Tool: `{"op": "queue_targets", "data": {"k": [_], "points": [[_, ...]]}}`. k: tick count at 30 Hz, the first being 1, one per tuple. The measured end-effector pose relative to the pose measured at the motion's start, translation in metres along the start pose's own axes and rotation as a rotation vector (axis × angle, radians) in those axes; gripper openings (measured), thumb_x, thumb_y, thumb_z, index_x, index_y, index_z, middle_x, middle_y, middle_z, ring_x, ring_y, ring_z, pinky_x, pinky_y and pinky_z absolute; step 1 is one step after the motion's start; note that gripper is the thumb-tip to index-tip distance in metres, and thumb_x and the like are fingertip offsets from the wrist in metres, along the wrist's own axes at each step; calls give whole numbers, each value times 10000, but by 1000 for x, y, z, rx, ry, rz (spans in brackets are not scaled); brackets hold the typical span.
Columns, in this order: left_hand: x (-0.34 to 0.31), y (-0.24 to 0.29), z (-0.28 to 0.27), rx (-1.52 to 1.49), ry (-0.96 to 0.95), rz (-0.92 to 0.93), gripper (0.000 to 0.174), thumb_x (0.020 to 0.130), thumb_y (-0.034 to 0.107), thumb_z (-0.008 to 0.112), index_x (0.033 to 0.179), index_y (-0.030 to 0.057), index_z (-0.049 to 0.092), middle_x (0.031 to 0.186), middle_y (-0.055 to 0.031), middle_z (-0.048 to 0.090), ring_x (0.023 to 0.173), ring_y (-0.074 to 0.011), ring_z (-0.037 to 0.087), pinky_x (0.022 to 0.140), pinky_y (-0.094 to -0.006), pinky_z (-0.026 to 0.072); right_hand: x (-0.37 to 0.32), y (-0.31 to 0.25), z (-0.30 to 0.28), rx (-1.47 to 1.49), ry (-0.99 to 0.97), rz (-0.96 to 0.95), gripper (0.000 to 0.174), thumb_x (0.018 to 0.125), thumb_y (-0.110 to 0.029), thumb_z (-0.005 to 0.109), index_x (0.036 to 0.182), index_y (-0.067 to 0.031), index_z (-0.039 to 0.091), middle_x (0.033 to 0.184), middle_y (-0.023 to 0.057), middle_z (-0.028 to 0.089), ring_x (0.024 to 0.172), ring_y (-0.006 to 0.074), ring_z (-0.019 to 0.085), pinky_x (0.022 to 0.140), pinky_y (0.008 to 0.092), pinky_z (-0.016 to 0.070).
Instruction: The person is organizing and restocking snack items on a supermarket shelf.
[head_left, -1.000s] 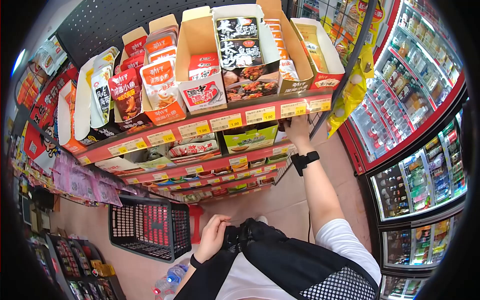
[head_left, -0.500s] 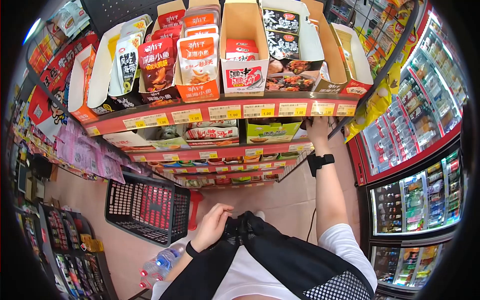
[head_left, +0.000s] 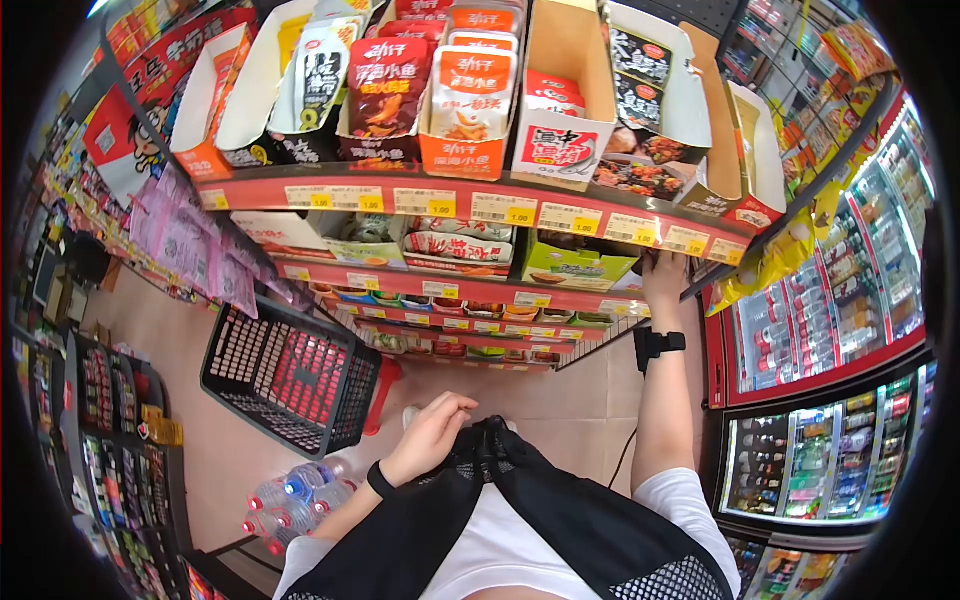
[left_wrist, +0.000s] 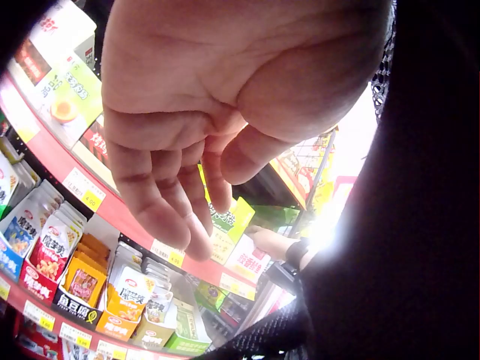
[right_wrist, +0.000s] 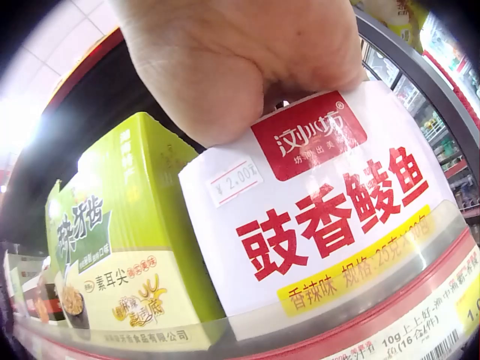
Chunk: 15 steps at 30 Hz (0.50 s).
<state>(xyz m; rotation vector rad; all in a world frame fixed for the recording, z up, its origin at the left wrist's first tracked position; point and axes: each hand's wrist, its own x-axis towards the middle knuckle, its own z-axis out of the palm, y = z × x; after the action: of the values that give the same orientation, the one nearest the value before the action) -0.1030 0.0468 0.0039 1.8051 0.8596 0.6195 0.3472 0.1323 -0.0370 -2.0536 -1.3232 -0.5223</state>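
Observation:
My right hand (head_left: 665,285) reaches in under the top shelf, at the right end of the second shelf. In the right wrist view that hand (right_wrist: 240,60) dips over the front edge of a white snack box (right_wrist: 322,217) with red lettering. Its fingers are hidden inside the box, so I cannot tell what they hold. A green snack box (right_wrist: 135,232) stands just left of the white one. My left hand (head_left: 432,435) hovers in front of my waist with nothing in it, its fingers loosely bent in the left wrist view.
Open boxes of snack packets line the top shelf (head_left: 440,198), above price tags. A dark shopping basket (head_left: 285,375) stands on the floor to the left, with bottled drinks (head_left: 300,500) near it. Lit drink fridges (head_left: 820,330) run along the right.
The head view has shifted, so the shelf sits farther right and my arm follows. My right hand stays at the same end of the second shelf; my left remains at my waist.

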Motion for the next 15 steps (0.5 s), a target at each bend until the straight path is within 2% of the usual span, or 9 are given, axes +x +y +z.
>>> {"op": "queue_targets", "data": {"k": [6, 9, 10, 15], "points": [[-1, 10, 0, 47, 13, -10, 180, 945, 26, 464, 1083, 7, 578, 999, -108, 586, 909, -251, 649, 783, -334, 496, 1, -1, -6, 0, 3, -53, 468, 818, -122, 667, 1253, -33, 519, 1187, 239, 509, 1121, 436, 479, 940, 509, 412], [-2, 6, 2, 98, 16, 10, 186, 942, 37, 473, 1094, 25, 580, 998, -89, 585, 926, -257, 630, 788, -339, 484, 1, 2, -5, -10, 11, -88, 498, 820, -124, 668, 1282, -41, 501, 1227, 246, 489, 1157, 440, 458, 963, 500, 402], [-2, 4, 2, 118, 16, 20, 189, 941, 40, 476, 1098, 29, 580, 998, -83, 585, 931, -258, 623, 790, -340, 480, 1, 1, -6, -4, -49, -36, 528, 840, -106, 640, 1332, -36, 461, 1316, 280, 446, 1223, 464, 419, 998, 483, 386], [-5, -4, 6, 65, 17, 30, 187, 943, 40, 476, 1104, 18, 569, 1009, -106, 574, 924, -251, 606, 795, -334, 474, 3, 10, -1, -15, -30, -79, 581, 839, -107, 637, 1372, -43, 414, 1359, 279, 412, 1235, 467, 410, 1003, 481, 381]]}}
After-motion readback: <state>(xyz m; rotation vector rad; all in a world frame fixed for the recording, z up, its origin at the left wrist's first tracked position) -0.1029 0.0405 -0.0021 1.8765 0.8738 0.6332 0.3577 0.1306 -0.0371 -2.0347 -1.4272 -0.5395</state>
